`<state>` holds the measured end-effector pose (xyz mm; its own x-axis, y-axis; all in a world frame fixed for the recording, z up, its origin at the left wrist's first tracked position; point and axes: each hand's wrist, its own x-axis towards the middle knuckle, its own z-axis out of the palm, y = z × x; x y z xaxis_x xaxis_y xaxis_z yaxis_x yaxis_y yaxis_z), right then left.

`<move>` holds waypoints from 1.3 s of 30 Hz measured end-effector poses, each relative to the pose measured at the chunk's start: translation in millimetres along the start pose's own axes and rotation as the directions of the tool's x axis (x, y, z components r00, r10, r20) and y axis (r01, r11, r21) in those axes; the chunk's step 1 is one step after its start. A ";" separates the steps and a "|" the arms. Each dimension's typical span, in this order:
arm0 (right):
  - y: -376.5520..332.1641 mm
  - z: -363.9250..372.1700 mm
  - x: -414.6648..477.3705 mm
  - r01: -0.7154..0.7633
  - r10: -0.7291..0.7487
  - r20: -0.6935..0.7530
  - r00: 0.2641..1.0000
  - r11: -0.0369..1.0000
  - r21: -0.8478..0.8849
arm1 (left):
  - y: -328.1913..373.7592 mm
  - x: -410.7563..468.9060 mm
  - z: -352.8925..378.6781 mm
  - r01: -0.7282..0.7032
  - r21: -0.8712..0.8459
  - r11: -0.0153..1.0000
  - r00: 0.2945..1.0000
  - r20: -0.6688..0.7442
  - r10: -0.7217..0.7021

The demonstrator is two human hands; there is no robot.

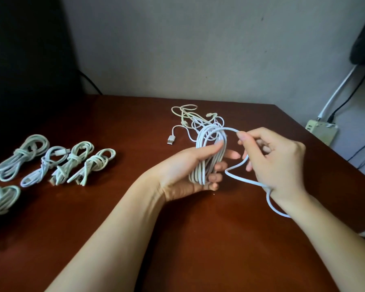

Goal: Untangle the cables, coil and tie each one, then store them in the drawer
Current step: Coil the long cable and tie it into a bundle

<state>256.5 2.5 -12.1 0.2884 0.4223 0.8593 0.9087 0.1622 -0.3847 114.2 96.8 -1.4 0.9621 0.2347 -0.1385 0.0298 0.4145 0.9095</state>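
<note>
Two bare forearms (114, 239) reached in over the table (93, 207). The left hand (188, 173) gripped a white coil (209, 159), thumb laid across the loops and fingers curled behind them. The right hand (276, 163) pinched the same cable's free run just beside the coil's top, between thumb and forefinger. The tail (269, 202) dropped past that wrist toward the table's right edge. Behind the coil lay a tangle (196, 119) of loose white cables. Five tied bundles (74, 161) lay well apart on the left.
</note>
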 end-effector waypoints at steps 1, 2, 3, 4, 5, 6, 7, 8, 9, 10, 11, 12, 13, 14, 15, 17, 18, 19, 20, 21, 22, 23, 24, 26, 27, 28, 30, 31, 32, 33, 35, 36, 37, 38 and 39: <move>0.2 0.1 -0.1 -0.010 0.010 0.011 1.000 1.000 0.008 | -0.1 0.4 0.6 -0.001 0.005 1.000 1.000 -0.002 0.001; 0.5 0.1 -0.3 -0.020 0.019 0.024 1.000 1.000 0.014 | -0.2 0.7 0.7 0.000 0.009 1.000 1.000 -0.011 0.000; 1.0 0.2 -0.5 -0.032 0.032 0.038 0.999 0.999 0.018 | -0.3 1.6 0.2 0.003 0.012 1.000 1.000 -0.022 -0.002; 1.4 0.4 -0.7 -0.049 0.047 0.055 0.997 0.999 0.023 | -0.7 2.9 -0.3 0.003 0.017 1.000 0.999 -0.032 -0.002; 1.6 0.6 -1.0 -0.067 0.065 0.074 0.995 0.997 0.028 | -1.1 4.2 -0.7 0.001 0.022 1.000 0.999 -0.044 0.000; 1.4 1.1 -1.5 -0.082 0.079 0.093 0.993 0.996 0.033 | -1.6 5.9 -1.6 -0.003 0.031 1.000 0.998 -0.059 0.005; 1.1 1.8 -2.1 -0.095 0.090 0.113 0.990 0.995 0.037 | -2.3 7.9 -2.3 -0.009 0.042 0.999 0.997 -0.076 0.012; 0.4 2.5 -2.9 -0.110 0.104 0.132 0.986 0.993 0.043 | -3.0 9.6 -3.1 -0.015 0.058 0.998 0.995 -0.094 0.020; -0.2 3.2 -3.6 -0.133 0.124 0.152 0.981 0.990 0.053 | -3.6 10.8 -3.6 -0.019 0.074 0.997 0.994 -0.110 0.027; -0.6 3.9 -4.0 -0.162 0.149 0.170 0.974 0.985 0.066 | -4.3 11.6 -4.3 -0.023 0.087 0.996 0.992 -0.120 0.033; -0.7 4.2 -4.3 -0.193 0.176 0.185 0.967 0.978 0.078 | -4.4 11.9 -4.4 -0.025 0.097 0.995 0.991 -0.125 0.037; -0.7 4.6 -4.2 -0.221 0.200 0.198 0.959 0.971 0.088 | -4.6 12.0 -4.6 -0.028 0.108 0.994 0.991 -0.127 0.041; -0.5 4.7 -4.1 -0.246 0.222 0.209 0.952 0.965 0.093 | -4.8 12.8 -5.1 -0.030 0.119 0.992 0.991 -0.129 0.045; -0.6 4.6 -3.9 -0.267 0.242 0.218 0.946 0.959 0.095 | -5.0 13.6 -6.0 -0.032 0.126 0.991 0.990 -0.130 0.048; -0.2 4.4 -3.8 -0.284 0.258 0.225 0.940 0.954 0.094 | -4.9 14.3 -6.7 -0.032 0.128 0.991 0.991 -0.127 0.049; 0.1 3.7 -3.1 -0.303 0.275 0.235 0.932 0.949 0.088 | -5.1 15.8 -8.6 -0.030 0.130 0.991 0.993 -0.113 0.045; 0.1 3.1 -2.7 -0.304 0.276 0.241 0.930 0.949 0.087 | -5.4 16.0 -9.4 -0.025 0.134 0.991 0.993 -0.109 0.040; 0.5 2.4 -2.3 -0.299 0.270 0.248 0.930 0.951 0.084 | -5.6 15.6 -10.1 -0.018 0.137 0.990 0.993 -0.110 0.034; 0.5 1.6 -2.4 -0.287 0.259 0.256 0.931 0.955 0.078 | -6.0 15.4 -10.9 -0.013 0.141 0.990 0.993 -0.113 0.029; 0.3 0.7 -2.6 -0.269 0.243 0.257 0.935 0.961 0.068 | -6.2 15.2 -11.2 -0.012 0.145 0.989 0.993 -0.114 0.028; -0.3 -0.2 -2.9 -0.242 0.222 0.248 0.943 0.969 0.051 | -6.3 15.1 -11.3 -0.015 0.151 0.988 0.993 -0.112 0.032; -1.1 -1.0 -3.1 -0.205 0.193 0.228 0.954 0.978 0.031 | -6.0 15.0 -10.9 -0.021 0.156 0.988 0.994 -0.106 0.037; -2.2 -1.4 -3.0 -0.164 0.158 0.203 0.966 0.986 0.010 | -5.3 14.8 -10.3 -0.027 0.158 0.987 0.994 -0.100 0.044; -3.5 -1.2 -2.3 -0.098 0.100 0.167 0.981 0.995 -0.017 | -3.2 14.1 -9.1 -0.037 0.156 0.987 0.994 -0.092 0.052; -3.6 -0.8 -1.9 -0.089 0.090 0.161 0.983 0.996 -0.016 | -2.4 14.1 -8.6 -0.040 0.156 0.987 0.994 -0.090 0.055; -3.8 -0.5 -1.5 -0.097 0.096 0.163 0.982 0.995 -0.005 | -2.2 14.2 -8.5 -0.042 0.161 0.986 0.994 -0.090 0.057; -3.0 0.3 -1.4 -0.152 0.145 0.183 0.972 0.988 0.025 | -3.0 14.8 -8.7 -0.038 0.170 0.985 0.994 -0.097 0.055; -2.9 0.9 -1.4 -0.187 0.176 0.199 0.964 0.982 0.037 | -3.6 15.0 -8.9 -0.032 0.174 0.984 0.993 -0.103 0.051; -2.9 1.2 -1.3 -0.227 0.211 0.216 0.953 0.972 0.055 | -4.4 15.4 -9.1 -0.024 0.177 0.984 0.993 -0.109 0.044; -3.4 1.6 -1.1 -0.272 0.246 0.236 0.940 0.959 0.083 | -5.0 15.7 -8.9 -0.015 0.178 0.984 0.993 -0.114 0.036; -4.5 2.2 -0.9 -0.342 0.299 0.277 0.913 0.932 0.123 | -5.4 16.0 -9.4 0.002 0.174 0.985 0.993 -0.119 0.019; -5.1 2.2 -0.9 -0.358 0.309 0.298 0.903 0.925 0.129 | -5.3 16.1 -10.0 0.007 0.178 0.984 0.994 -0.110 0.012; -5.3 2.3 -0.9 -0.366 0.312 0.313 0.897 0.922 0.130 | -5.3 16.4 -10.9 0.009 0.184 0.983 0.995 -0.096 0.008; -6.0 1.9 -0.9 -0.364 0.308 0.319 0.896 0.922 0.133 | -5.1 16.1 -11.7 0.009 0.193 0.981 0.997 -0.082 0.007; -6.4 1.4 -0.7 -0.352 0.298 0.313 0.902 0.926 0.134 | -4.7 15.6 -12.1 0.009 0.202 0.979 0.997 -0.072 0.006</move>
<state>250.0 2.4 -10.8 0.4363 0.7081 0.5552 0.6995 0.1211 -0.7043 125.8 109.2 -12.6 0.9404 0.2995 -0.1607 0.0923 0.2301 0.9688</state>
